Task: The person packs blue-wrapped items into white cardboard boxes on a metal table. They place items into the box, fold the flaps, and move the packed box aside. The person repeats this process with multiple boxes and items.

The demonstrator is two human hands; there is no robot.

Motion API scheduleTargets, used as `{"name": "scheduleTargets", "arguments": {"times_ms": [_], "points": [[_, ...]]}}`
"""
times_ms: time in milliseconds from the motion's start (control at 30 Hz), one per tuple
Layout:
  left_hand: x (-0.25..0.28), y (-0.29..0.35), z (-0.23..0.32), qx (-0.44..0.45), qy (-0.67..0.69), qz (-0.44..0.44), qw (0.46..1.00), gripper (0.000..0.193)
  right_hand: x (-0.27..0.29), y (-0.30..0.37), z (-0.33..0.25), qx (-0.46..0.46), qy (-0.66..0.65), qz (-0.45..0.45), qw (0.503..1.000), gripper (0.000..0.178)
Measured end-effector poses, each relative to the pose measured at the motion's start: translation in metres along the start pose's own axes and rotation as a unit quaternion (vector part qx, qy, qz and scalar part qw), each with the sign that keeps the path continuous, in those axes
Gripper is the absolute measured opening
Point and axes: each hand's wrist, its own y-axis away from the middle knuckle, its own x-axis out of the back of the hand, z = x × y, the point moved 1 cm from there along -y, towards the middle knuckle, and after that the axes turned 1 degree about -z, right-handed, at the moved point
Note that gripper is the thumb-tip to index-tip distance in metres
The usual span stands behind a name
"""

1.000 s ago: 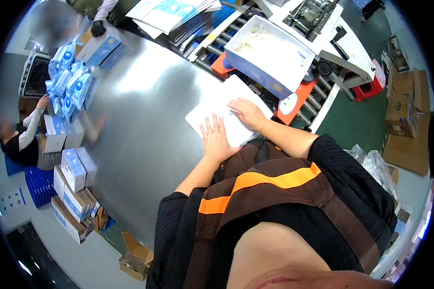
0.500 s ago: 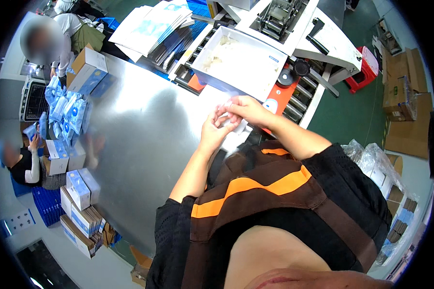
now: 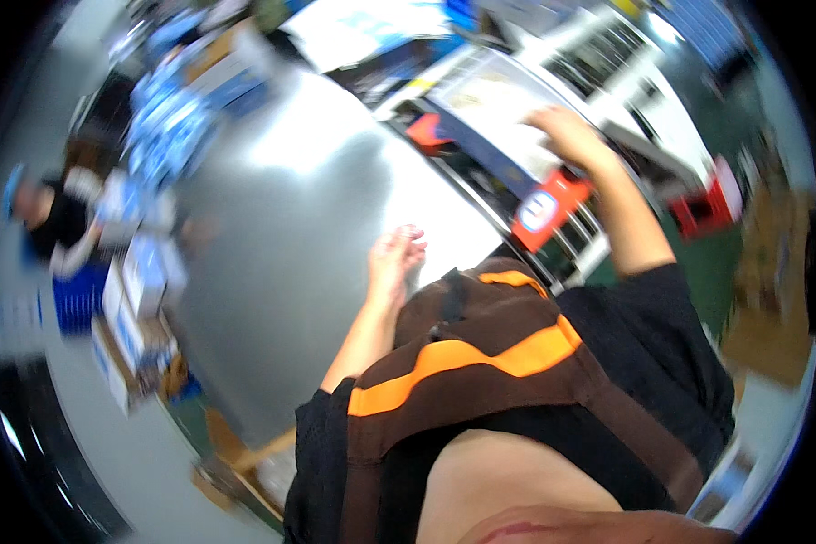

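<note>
My left hand (image 3: 395,259) is over the near right part of the metal table (image 3: 272,272), its fingers loosely bent and apart, with nothing seen in them. My right hand (image 3: 564,138) reaches over the right end of an open white box (image 3: 490,161). Motion smears its fingers, so I cannot make out whether they hold anything. Small pale things lie in the box, too blurred to name. The box rests on a roller conveyor (image 3: 567,247) beside the table, above an orange-red plate (image 3: 553,210) with a round white mark.
A white machine (image 3: 662,118) stands beyond the conveyor, with a red stool (image 3: 705,204) to its right. Flat printed sheets (image 3: 363,32) are piled at the far edge. Blue packets (image 3: 168,122) and cartons (image 3: 150,267) line the left side, where a co-worker (image 3: 59,213) sits.
My hands, together before at the table's edge over something white, have parted. The right has moved right and away to the box; the left stays over the table. The whole view has turned and blurred.
</note>
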Motion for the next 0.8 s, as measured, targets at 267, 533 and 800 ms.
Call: {"name": "scheduleTargets", "arguments": {"times_ms": [267, 533, 800], "points": [[0.069, 0.022, -0.052, -0.014, 0.006, 0.051, 0.999, 0.026, -0.022, 0.036, 0.106, -0.105, -0.050, -0.150, 0.982, 0.022], [0.113, 0.058, -0.057, -0.092, 0.075, 0.182, 0.976, 0.026, 0.030, -0.111, -0.006, -0.028, -0.220, -0.012, 0.975, 0.023], [0.131, 0.098, -0.066, -0.122, 0.106, 0.251, 0.955, 0.023, -0.047, -0.118, -0.273, 0.027, -0.635, -0.366, 0.679, 0.014]]}}
